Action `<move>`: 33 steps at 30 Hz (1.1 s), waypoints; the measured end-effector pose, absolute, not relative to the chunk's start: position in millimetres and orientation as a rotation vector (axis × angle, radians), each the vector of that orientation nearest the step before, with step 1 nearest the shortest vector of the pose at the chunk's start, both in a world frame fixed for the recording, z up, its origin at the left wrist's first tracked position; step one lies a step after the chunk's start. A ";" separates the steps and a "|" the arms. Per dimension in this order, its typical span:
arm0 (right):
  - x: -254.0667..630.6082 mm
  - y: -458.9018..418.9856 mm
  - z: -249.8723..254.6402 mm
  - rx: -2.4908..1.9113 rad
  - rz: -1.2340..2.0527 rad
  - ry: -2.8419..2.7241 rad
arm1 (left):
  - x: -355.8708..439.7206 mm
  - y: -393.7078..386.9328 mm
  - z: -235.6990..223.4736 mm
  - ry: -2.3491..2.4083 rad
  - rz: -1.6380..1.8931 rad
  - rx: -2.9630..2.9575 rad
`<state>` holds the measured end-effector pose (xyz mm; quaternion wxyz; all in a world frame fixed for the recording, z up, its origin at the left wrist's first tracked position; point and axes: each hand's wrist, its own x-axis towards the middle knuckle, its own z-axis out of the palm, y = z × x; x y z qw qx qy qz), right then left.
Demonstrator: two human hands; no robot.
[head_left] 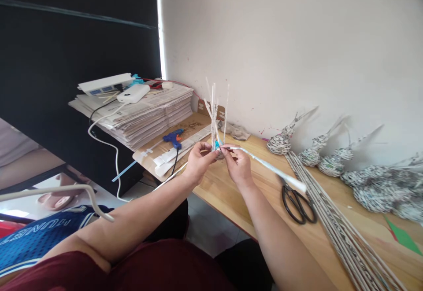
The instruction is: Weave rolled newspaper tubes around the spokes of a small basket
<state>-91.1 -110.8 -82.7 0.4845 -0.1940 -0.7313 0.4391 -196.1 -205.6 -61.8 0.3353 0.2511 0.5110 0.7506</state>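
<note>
A small woven paper piece (219, 155) is between my two hands above the table, with several rolled newspaper sticks (213, 110) standing up from it. A bit of blue shows at its middle. My left hand (198, 162) pinches the piece from the left, thumb towards its front. My right hand (238, 166) is closed at the right side, its fingertips on a long rolled paper tube (271, 163). That tube runs out past the hand to the right, its wide end over the table. My fingers hide much of the woven base.
Black-handled scissors (298, 203) lie right of my right hand, beside a bundle of paper sticks (333, 220). Several woven paper pieces (330, 161) line the wall. A blue glue gun (173, 138) rests on cardboard at left, near stacked newspapers (148, 117). Someone in a blue jersey (49, 238) is at lower left.
</note>
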 end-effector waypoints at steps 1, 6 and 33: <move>-91.0 -111.1 -81.8 -0.465 1.053 -1.784 | -198.2 -204.8 -63.5 1.355 1.965 0.681; -90.6 -111.6 -78.3 -0.449 1.023 -1.793 | -208.4 -204.0 -66.7 1.520 1.923 0.927; -85.0 -107.3 -65.8 -0.583 1.474 -1.713 | -218.3 -214.4 -61.2 1.671 1.646 1.311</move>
